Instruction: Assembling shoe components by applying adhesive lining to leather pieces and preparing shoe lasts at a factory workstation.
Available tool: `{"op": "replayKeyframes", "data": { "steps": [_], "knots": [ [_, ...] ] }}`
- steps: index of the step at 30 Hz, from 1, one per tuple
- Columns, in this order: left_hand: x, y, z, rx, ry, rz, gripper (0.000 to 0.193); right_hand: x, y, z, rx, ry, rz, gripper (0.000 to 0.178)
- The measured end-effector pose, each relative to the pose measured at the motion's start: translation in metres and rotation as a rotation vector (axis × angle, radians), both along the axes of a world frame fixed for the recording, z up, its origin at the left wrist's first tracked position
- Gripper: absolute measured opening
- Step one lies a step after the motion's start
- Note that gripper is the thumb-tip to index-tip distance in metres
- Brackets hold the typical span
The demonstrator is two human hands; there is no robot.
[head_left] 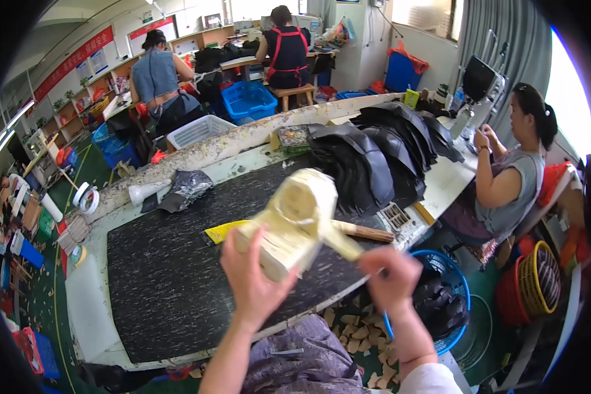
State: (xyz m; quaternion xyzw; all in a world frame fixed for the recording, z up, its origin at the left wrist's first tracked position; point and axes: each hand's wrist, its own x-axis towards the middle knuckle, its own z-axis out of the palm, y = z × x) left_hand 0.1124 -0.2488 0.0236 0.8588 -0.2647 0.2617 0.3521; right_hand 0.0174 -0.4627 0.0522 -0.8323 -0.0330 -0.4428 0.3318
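Note:
My left hand (259, 276) grips a chunky cream-coloured pot (282, 246) from below and tilts it above the table. Pale dried stuff, like old glue, cakes its surface, and a round hollow shows in its upper part. In my right hand (394, 272), closed and blurred by motion, is the end of a pale flat stick (343, 244). Its other end meets the pot's right side; whether it has bristles I cannot tell. Behind the pot a brown wooden handle (371, 232) and a yellow flat piece (223, 231) lie on the black speckled mat (177, 282).
Stacked black curved sheets (354, 164) cover the table's far right. Crumpled dark wrapping (187, 187) lies at far left. A blue basket (463, 282) with black pieces stands right of my lap, near scraps (358, 331) on the floor. A co-worker (515, 164) sits at right; two more work behind.

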Motion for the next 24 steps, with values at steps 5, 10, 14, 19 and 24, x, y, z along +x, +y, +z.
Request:
{"op": "replayKeyframes", "data": {
  "steps": [5,10,14,19,24],
  "knots": [
    [-0.007,-0.004,0.044,0.306,-0.062,-0.198,0.082,0.019,-0.045,0.104,0.437,-0.015,0.301,0.009],
    [-0.017,0.002,0.039,0.314,-0.096,-0.258,0.082,0.096,-0.030,0.139,0.154,0.081,0.326,0.006],
    [-0.029,0.022,0.036,0.358,-0.171,-0.252,0.082,0.134,-0.080,0.179,0.367,-0.285,0.247,0.006],
    [-0.051,0.002,0.015,0.550,-0.422,-0.458,0.067,0.159,-0.005,0.201,0.089,-0.242,0.222,0.008],
    [-0.072,-0.023,0.006,0.698,-0.667,-0.614,0.051,0.178,0.112,0.265,0.034,-0.638,0.437,0.011]
  ]
}}
